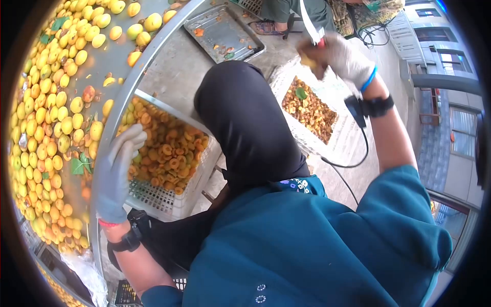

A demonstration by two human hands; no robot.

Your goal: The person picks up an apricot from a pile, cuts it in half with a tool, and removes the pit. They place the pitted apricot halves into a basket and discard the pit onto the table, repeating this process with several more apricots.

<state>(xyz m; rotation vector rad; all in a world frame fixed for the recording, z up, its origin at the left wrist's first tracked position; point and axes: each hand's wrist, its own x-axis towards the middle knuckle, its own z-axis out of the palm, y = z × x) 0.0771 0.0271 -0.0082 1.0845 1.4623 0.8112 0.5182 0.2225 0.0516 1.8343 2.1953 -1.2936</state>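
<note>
Right hand [341, 55] is up high, grip clenched on a fruit [308, 60] plus what looks like a knife [308, 19], blade pointing up, just above the pit crate [345, 143]. Left hand [118, 171] hovers flat over the halves crate [153, 197], grip released, empty.
</note>
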